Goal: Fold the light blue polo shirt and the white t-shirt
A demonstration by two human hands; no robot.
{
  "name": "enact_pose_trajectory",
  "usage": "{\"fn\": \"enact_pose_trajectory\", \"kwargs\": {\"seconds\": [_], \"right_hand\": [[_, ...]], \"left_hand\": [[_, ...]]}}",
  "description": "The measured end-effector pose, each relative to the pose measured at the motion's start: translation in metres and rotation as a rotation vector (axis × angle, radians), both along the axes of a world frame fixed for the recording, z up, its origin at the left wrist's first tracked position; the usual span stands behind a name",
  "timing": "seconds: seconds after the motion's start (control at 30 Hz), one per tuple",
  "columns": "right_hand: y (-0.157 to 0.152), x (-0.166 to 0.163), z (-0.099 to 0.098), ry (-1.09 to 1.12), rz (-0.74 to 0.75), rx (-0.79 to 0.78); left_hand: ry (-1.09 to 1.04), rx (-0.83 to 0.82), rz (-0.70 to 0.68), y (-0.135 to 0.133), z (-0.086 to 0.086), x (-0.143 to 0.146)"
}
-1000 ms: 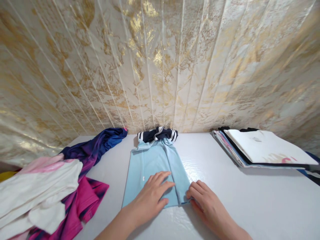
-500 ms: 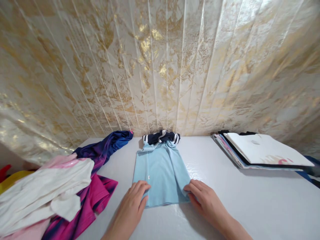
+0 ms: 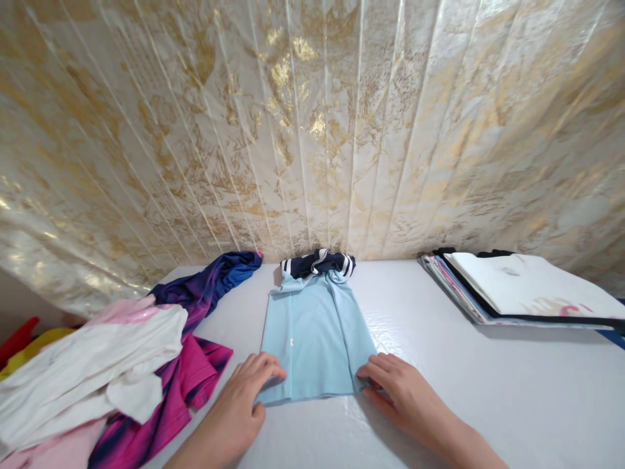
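Note:
A light blue shirt with a navy, white-striped collar lies folded into a narrow strip in the middle of the white table. My left hand pinches the shirt's near left corner. On the other side, my right hand grips the near right corner, fingers curled on the cloth. Both hands rest at the shirt's bottom hem.
A loose heap of white, pink and magenta clothes covers the table's left side, with a purple-blue garment trailing to the wall. A neat stack of folded shirts sits at the back right. A gold-marbled wall rises behind.
My left hand slid from the middle of the shirt to its near left corner. My right hand stayed at the right corner. The view shifted slightly.

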State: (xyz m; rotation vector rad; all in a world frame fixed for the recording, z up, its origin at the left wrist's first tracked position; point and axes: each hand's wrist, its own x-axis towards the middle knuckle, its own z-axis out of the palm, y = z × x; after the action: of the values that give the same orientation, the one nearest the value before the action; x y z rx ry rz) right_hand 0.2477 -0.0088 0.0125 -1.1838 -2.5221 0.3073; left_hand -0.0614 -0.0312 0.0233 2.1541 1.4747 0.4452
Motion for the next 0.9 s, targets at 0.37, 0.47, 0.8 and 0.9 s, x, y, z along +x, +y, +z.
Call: {"fn": "enact_pose_trajectory", "kwargs": {"seconds": [0.37,0.47,0.8,0.9], "right_hand": [[0.002,-0.002,-0.007,-0.007,-0.032,0.008],[0.001,-0.005,-0.006,-0.015,-0.019,0.031],[-0.001,-0.007,-0.002,0.087,0.049,-0.012],[-0.002,-0.015,-0.001,0.114,0.074,-0.004]], "left_hand": [[0.045,0.018,0.057,-0.001,0.000,-0.006],[0.040,0.013,0.062,-0.001,0.004,-0.002],[0.057,0.084,0.038,-0.003,0.002,0.013],[0.025,0.117,-0.023,-0.002,0.001,0.017]]}}
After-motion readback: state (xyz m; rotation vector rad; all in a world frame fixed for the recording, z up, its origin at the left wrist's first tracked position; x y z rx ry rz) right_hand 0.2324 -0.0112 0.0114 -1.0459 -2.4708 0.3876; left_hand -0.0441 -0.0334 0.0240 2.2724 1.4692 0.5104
